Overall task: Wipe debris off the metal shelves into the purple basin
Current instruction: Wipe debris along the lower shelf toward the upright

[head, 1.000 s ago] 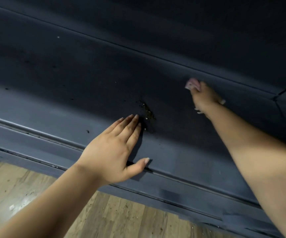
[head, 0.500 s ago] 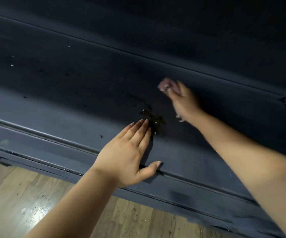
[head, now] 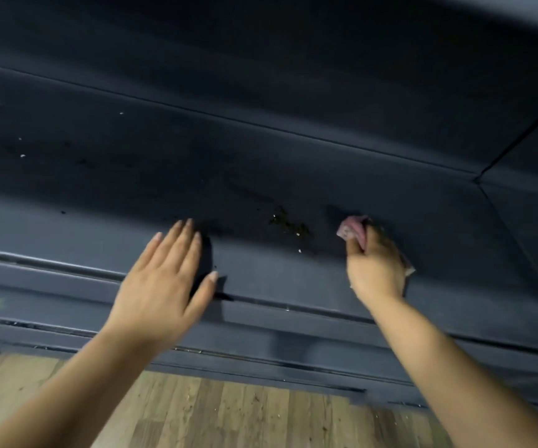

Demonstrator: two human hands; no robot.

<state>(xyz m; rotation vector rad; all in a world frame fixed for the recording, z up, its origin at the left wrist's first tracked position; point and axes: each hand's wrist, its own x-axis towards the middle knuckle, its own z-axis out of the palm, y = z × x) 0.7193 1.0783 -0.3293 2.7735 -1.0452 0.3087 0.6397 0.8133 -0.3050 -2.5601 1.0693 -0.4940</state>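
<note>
A dark blue-grey metal shelf [head: 261, 163] fills most of the head view. A small heap of dark debris [head: 288, 223] with pale specks lies near its front edge. My left hand [head: 164, 282] lies flat with straight fingers on the front part of the shelf, left of the heap. Just right of the debris, my right hand [head: 374, 266] grips a crumpled pink cloth [head: 351, 229] and presses it on the shelf. The purple basin is out of sight.
A few white crumbs [head: 22, 155] dot the shelf's far left. The shelf's front rail [head: 67, 266] runs across below my hands. Beneath it lies a wooden floor [head: 229, 412] with scattered specks. The shelf's back panel [head: 293, 59] rises behind.
My right hand has dragged the cloth from the back of the shelf toward the front edge, ending right of the debris. My left hand has shifted left, away from the heap.
</note>
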